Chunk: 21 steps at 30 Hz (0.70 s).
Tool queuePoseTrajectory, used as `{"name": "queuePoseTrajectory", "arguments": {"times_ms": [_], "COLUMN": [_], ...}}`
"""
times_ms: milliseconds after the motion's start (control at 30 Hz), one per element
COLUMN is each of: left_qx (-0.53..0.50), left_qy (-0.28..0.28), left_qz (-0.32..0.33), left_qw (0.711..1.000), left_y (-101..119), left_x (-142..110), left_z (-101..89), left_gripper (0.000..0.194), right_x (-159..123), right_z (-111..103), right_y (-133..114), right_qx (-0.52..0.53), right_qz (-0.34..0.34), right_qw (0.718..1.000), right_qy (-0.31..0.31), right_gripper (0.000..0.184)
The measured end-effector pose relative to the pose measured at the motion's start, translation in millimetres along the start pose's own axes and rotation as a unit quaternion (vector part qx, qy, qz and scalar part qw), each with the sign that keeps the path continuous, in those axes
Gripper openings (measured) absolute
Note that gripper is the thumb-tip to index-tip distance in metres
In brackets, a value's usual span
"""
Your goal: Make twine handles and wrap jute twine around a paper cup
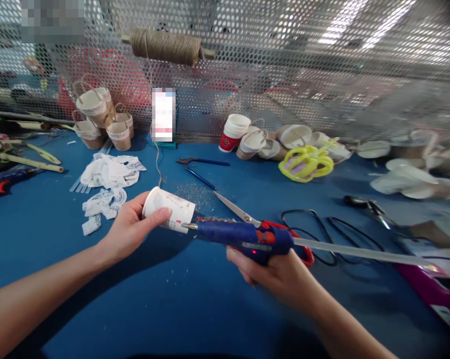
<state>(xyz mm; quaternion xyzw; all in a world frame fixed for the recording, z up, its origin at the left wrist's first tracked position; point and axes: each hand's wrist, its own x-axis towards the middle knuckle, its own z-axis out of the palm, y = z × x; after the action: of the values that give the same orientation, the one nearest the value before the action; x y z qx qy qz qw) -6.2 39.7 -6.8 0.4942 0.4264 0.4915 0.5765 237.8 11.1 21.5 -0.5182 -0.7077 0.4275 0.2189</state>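
My left hand (135, 222) holds a white paper cup (174, 207) lying on its side, thumb across the printed wall. In my right hand (273, 274) is a blue hot glue gun (228, 234) with a small red light. Its metal nozzle is at the cup's lower right edge; whether it touches I cannot tell. A long clear glue stick (359, 252) sticks out of the gun's back. A thin twine (158, 164) runs down from the spool to the cup. Behind the gun lie scissors (240, 209) with red handles, partly hidden by it.
A twine spool (165, 45) hangs on the perforated metal screen. Small twine-handled cups (118, 134) stand at back left, near paper scraps (111, 172). Pliers (202, 162) lie beyond the scissors. Stacked cups (235, 132), a yellow woven piece (305, 162) and a black cable (315, 214) are right.
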Motion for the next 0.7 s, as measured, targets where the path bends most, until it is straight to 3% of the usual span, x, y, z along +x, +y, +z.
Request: {"name": "queuePoseTrajectory", "arguments": {"times_ms": [367, 700], "left_qx": [0.085, 0.077], "left_qy": [0.025, 0.013], "left_qz": [0.020, 0.014], "left_qw": [0.996, 0.997], "left_y": [9, 6], "left_x": [-6, -6], "left_z": [3.8, 1.7], "left_gripper": [0.025, 0.025], "right_x": [7, 6], "right_z": [-7, -5], "right_y": [-2, -5], "right_qx": [0.141, 0.158], "right_qz": [-0.013, 0.004], "right_qw": [0.990, 0.987], "right_qy": [-0.022, -0.039], "right_gripper": [0.025, 0.025]}}
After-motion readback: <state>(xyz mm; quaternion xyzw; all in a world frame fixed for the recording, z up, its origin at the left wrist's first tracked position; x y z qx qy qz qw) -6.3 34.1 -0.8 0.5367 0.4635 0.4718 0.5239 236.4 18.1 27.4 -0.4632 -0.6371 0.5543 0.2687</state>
